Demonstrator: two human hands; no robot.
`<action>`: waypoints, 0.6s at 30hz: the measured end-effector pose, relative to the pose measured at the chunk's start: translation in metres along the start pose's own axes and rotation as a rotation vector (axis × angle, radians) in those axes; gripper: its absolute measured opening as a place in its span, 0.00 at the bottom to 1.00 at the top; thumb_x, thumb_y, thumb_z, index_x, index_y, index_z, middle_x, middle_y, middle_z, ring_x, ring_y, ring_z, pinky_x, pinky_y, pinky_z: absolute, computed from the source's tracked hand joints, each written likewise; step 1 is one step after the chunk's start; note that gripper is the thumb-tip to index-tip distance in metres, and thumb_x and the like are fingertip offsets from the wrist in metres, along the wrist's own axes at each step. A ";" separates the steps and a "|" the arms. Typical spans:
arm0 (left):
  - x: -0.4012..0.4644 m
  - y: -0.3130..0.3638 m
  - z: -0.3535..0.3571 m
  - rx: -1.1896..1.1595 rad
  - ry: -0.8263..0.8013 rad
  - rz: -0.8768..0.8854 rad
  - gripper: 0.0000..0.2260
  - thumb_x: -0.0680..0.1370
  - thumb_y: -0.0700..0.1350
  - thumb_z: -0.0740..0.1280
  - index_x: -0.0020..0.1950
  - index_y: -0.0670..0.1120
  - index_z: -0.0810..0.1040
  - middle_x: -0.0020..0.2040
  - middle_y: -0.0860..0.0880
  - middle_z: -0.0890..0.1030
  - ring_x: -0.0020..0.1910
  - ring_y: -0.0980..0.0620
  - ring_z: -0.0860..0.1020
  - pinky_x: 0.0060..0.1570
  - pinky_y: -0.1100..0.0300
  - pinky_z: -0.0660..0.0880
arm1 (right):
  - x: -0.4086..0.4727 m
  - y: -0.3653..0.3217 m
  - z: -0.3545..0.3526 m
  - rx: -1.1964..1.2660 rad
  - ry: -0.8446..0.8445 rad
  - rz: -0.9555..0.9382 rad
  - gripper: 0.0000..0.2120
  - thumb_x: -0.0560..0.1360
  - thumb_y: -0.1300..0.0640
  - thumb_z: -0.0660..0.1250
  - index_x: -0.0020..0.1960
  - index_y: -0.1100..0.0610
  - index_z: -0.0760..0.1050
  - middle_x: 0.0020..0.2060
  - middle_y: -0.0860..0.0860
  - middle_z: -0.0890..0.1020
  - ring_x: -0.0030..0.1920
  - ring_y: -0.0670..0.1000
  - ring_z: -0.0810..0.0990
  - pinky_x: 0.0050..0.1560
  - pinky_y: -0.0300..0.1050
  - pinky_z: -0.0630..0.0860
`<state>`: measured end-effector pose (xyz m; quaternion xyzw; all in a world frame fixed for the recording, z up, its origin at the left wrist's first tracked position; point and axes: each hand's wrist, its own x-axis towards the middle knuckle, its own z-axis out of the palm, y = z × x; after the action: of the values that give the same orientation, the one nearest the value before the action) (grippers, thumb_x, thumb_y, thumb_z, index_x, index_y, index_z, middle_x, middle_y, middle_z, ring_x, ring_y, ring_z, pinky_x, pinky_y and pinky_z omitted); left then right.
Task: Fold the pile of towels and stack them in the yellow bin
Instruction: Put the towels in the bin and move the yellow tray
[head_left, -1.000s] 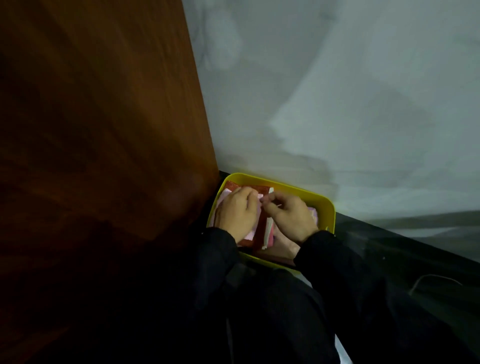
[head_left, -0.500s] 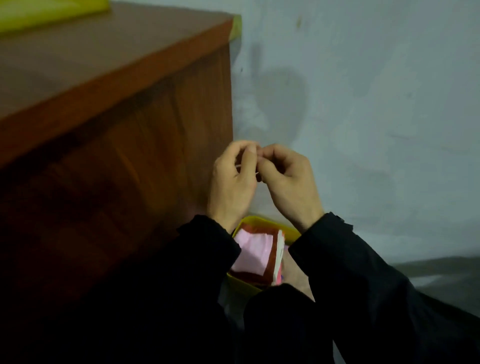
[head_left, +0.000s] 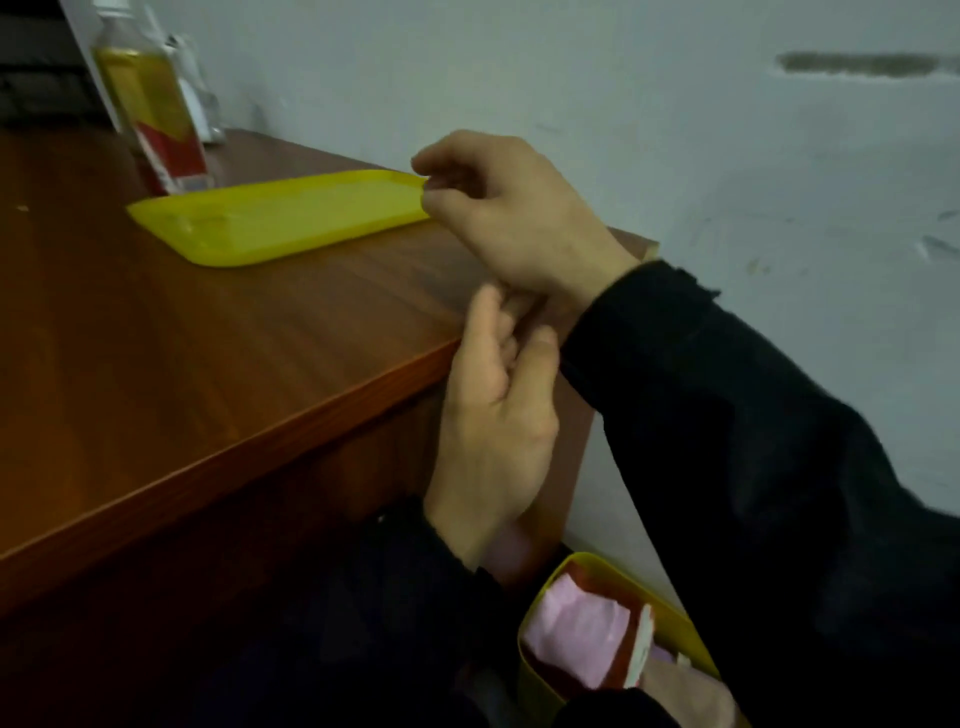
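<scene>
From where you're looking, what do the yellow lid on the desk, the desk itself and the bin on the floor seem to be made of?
The yellow lid looks like smooth moulded plastic: even colour, rounded corners, soft sheen. The desk shows reddish wood grain with a glossy finish, possibly laminate rather than solid wood. The yellow bin looks like the same thin-walled plastic; the folded towels inside appear soft, matte cloth.

no legible text anywhere

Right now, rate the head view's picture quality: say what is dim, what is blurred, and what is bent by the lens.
Head view: dim light overall, with the black sleeves and the space under the table nearly featureless; motion blur softens the bottle and the yellow tray; the towels in the yellow bin stay readable; the wide-angle lens slants the table edge.
</scene>
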<state>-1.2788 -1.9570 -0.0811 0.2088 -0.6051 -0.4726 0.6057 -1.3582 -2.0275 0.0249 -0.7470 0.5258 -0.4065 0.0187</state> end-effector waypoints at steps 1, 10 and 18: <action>-0.003 -0.004 -0.004 0.085 -0.006 -0.011 0.18 0.82 0.44 0.59 0.71 0.43 0.73 0.66 0.48 0.79 0.67 0.52 0.77 0.69 0.44 0.71 | 0.016 -0.005 0.008 -0.124 -0.137 -0.023 0.20 0.78 0.54 0.64 0.70 0.52 0.76 0.62 0.49 0.82 0.63 0.49 0.79 0.66 0.47 0.73; -0.017 -0.043 -0.030 0.479 -0.133 -0.117 0.19 0.76 0.46 0.59 0.66 0.44 0.77 0.59 0.47 0.81 0.61 0.51 0.79 0.65 0.47 0.73 | 0.051 0.003 0.054 -0.367 -0.464 -0.153 0.21 0.79 0.55 0.61 0.71 0.47 0.75 0.64 0.50 0.78 0.65 0.54 0.76 0.66 0.47 0.70; -0.012 -0.038 -0.008 0.198 -0.088 -0.122 0.21 0.81 0.36 0.59 0.74 0.46 0.71 0.70 0.52 0.76 0.69 0.61 0.73 0.71 0.55 0.71 | -0.041 0.027 -0.018 -0.218 -0.297 -0.196 0.17 0.69 0.61 0.61 0.55 0.56 0.80 0.50 0.53 0.79 0.49 0.50 0.77 0.52 0.53 0.75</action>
<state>-1.2812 -1.9676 -0.1203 0.2828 -0.6610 -0.4554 0.5250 -1.3952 -1.9997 0.0007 -0.8439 0.4830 -0.2324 -0.0244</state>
